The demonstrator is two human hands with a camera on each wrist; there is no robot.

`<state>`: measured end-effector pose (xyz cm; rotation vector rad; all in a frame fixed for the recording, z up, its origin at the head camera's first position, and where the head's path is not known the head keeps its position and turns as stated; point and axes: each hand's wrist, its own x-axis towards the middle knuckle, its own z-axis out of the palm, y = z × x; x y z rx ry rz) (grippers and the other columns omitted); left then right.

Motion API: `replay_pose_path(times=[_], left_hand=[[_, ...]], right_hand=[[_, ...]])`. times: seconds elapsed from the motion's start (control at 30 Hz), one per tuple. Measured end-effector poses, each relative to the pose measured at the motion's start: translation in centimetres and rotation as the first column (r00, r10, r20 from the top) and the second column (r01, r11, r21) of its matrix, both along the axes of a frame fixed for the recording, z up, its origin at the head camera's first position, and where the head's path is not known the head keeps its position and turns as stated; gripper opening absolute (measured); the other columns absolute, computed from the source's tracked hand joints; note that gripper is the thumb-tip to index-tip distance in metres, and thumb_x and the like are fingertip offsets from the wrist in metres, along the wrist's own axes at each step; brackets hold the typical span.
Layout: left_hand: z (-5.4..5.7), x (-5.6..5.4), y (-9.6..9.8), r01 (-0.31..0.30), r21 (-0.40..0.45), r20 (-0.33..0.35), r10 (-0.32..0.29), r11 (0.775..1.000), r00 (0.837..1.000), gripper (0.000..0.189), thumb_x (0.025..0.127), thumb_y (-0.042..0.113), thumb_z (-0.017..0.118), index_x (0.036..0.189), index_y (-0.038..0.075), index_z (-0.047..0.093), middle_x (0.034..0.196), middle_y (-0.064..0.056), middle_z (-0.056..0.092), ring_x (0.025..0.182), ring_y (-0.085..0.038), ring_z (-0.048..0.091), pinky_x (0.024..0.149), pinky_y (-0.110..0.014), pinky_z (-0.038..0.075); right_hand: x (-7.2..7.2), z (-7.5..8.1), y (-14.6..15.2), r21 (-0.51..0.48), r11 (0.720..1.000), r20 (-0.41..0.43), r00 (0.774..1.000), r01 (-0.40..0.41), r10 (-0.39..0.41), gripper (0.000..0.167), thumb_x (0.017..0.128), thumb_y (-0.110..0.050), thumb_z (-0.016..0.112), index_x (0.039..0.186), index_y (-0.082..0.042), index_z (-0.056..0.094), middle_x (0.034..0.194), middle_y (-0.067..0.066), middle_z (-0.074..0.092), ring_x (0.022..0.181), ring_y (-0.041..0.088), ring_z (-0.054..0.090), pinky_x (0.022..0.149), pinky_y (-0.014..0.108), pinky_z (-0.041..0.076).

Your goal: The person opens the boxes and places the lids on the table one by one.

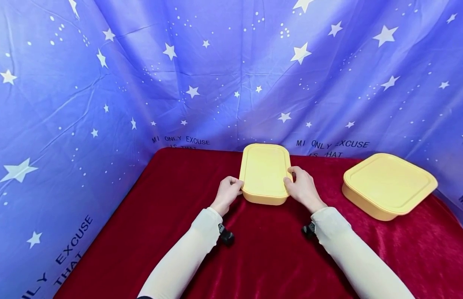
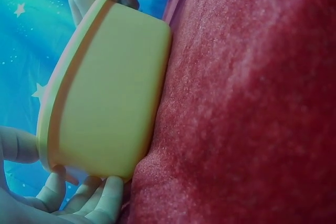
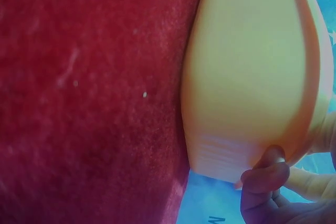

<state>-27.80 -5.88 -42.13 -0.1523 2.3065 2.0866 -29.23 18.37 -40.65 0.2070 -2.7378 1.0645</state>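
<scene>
A yellow lidded food container (image 1: 266,170) sits on the red cloth between my two hands, its lid on. My left hand (image 1: 228,193) holds its near left side. In the left wrist view, the thumb of the left hand (image 2: 58,198) meets the lid's edge while the curled fingers touch the wall below the rim. My right hand (image 1: 303,187) grips the right side, its thumb at the lid's edge. The right wrist view shows bent fingers of the right hand (image 3: 270,192) against the container wall (image 3: 241,77) just under the rim.
A second, larger yellow lidded container (image 1: 390,182) stands at the right on the red velvet cloth (image 1: 194,174). Behind and to the left hangs a blue curtain (image 1: 224,62) with white stars and printed words, close to the table's back edge.
</scene>
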Motion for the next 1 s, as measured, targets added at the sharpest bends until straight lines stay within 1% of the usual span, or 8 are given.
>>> replay_pose_path(times=[0.17, 0.33, 0.53, 0.8, 1.0], left_hand=[[-0.03, 0.03, -0.12, 0.002, 0.009, -0.002, -0.002, 1.0, 1.0, 0.014, 0.087, 0.01, 0.057, 0.095, -0.002, 0.057, 0.096, -0.011, 0.057, 0.086, -0.017, 0.061, 0.083, -0.034, 0.053], [-0.14, -0.01, -0.27, 0.004, 0.018, -0.009, -0.004, 1.0, 1.0, 0.014, 0.086, 0.009, 0.057, 0.094, -0.002, 0.057, 0.096, -0.011, 0.057, 0.085, -0.017, 0.062, 0.084, -0.036, 0.053], [-0.04, 0.03, -0.36, -0.006, 0.009, -0.008, 0.006, 1.0, 1.0, 0.013, 0.086, 0.009, 0.057, 0.094, -0.002, 0.057, 0.097, -0.012, 0.057, 0.086, -0.017, 0.062, 0.082, -0.033, 0.053], [-0.08, 0.12, -0.64, 0.004, 0.009, -0.001, -0.004, 1.0, 1.0, 0.014, 0.087, 0.01, 0.056, 0.095, -0.002, 0.056, 0.097, -0.012, 0.057, 0.086, -0.018, 0.062, 0.082, -0.033, 0.053], [0.21, 0.34, -0.96, 0.004, 0.004, -0.007, -0.004, 1.0, 1.0, 0.013, 0.087, 0.009, 0.056, 0.095, -0.002, 0.056, 0.097, -0.012, 0.057, 0.086, -0.017, 0.062, 0.08, -0.031, 0.053]], right_hand=[[0.05, -0.04, -0.09, -0.001, 1.0, 0.013, 1.0, -0.003, 0.003, 0.043, 0.092, -0.016, 0.053, 0.128, 0.007, 0.049, 0.121, 0.027, 0.055, 0.112, 0.04, 0.05, 0.095, 0.051, 0.039], [0.07, -0.01, -0.27, -0.003, 1.0, 0.007, 1.0, 0.001, -0.001, 0.042, 0.092, -0.017, 0.054, 0.127, 0.006, 0.05, 0.118, 0.026, 0.056, 0.11, 0.039, 0.051, 0.095, 0.05, 0.04], [0.06, -0.07, -0.43, -0.007, 1.0, -0.006, 1.0, -0.002, 0.002, 0.042, 0.091, -0.017, 0.054, 0.126, 0.006, 0.051, 0.115, 0.025, 0.057, 0.107, 0.039, 0.052, 0.093, 0.049, 0.041], [0.24, 0.07, -0.51, -0.005, 1.0, 0.032, 0.999, -0.008, 0.009, 0.043, 0.093, -0.017, 0.053, 0.129, 0.006, 0.048, 0.119, 0.026, 0.055, 0.11, 0.038, 0.05, 0.094, 0.05, 0.04], [0.15, 0.12, -0.8, -0.013, 1.0, 0.026, 1.0, -0.014, 0.014, 0.043, 0.093, -0.018, 0.053, 0.129, 0.006, 0.049, 0.118, 0.025, 0.056, 0.108, 0.038, 0.051, 0.093, 0.05, 0.041]])
